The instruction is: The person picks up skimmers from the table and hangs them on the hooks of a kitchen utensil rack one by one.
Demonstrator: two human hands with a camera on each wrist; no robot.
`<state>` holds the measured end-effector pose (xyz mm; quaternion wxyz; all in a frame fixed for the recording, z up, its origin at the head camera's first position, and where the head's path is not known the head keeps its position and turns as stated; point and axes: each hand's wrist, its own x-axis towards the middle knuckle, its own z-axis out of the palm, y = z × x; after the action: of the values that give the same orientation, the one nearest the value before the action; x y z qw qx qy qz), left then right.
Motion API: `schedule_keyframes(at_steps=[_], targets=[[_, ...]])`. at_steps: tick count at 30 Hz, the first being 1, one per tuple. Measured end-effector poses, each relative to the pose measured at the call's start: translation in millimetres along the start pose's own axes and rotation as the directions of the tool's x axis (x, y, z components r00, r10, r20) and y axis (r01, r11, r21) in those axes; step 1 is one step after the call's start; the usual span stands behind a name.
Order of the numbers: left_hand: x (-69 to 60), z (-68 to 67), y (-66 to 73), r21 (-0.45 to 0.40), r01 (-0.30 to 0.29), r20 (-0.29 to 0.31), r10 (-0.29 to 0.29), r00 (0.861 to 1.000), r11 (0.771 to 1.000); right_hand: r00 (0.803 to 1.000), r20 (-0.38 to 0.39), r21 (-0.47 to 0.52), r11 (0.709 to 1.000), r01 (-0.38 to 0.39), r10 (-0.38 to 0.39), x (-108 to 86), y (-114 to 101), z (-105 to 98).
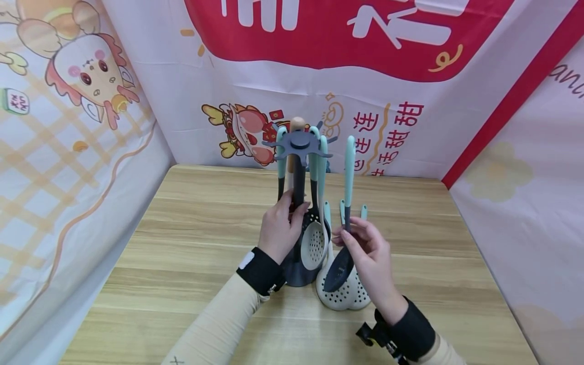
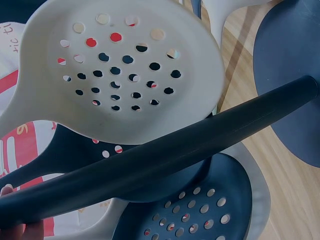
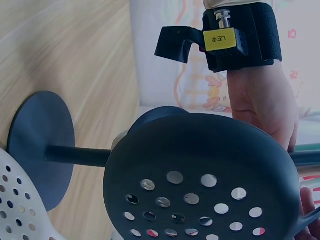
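Near the middle of the table, a dark utensil stand (image 1: 299, 142) stands upright, with teal-handled utensils hung around it. My left hand (image 1: 280, 230) grips its pole, which crosses the left wrist view diagonally (image 2: 165, 150). A white slotted spoon (image 1: 314, 246) hangs on the near right side. Just right of the stand, my right hand (image 1: 371, 256) pinches a dark utensil (image 1: 338, 272) below its teal handle, head down. A large dark perforated head (image 3: 200, 150) fills much of the right wrist view, beside fingertips at the right edge. My left hand (image 3: 265, 100) also shows there.
White perforated utensil heads (image 1: 337, 299) rest close to the stand's round base (image 1: 298, 276), below and behind my right hand, with teal handles pointing away. The wooden table (image 1: 191, 228) meets printed cloths at the back (image 1: 310, 81) and both sides.
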<state>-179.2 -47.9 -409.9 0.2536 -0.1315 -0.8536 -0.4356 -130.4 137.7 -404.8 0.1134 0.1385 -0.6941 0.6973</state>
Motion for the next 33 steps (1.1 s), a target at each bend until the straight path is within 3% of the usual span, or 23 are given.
schedule_keyframes(at_steps=[7, 14, 33], targets=[[-0.3, -0.1, 0.5, 0.007, 0.012, 0.006, -0.012, 1.000, 1.000, 0.999, 0.021, -0.033, 0.999, 0.038, -0.038, -3.4, -3.3, 0.8], [-0.7, -0.4, 1.7, 0.015, 0.015, 0.001, -0.015, 1.000, 1.000, 0.999, 0.023, -0.069, 0.997, 0.028, -0.027, -5.1, -4.2, 0.8], [-0.9, 0.3, 1.3, 0.017, 0.016, -0.003, -0.015, 1.000, 1.000, 0.999, 0.016, -0.068, 0.997, 0.048, -0.047, -8.1, -6.4, 1.2]])
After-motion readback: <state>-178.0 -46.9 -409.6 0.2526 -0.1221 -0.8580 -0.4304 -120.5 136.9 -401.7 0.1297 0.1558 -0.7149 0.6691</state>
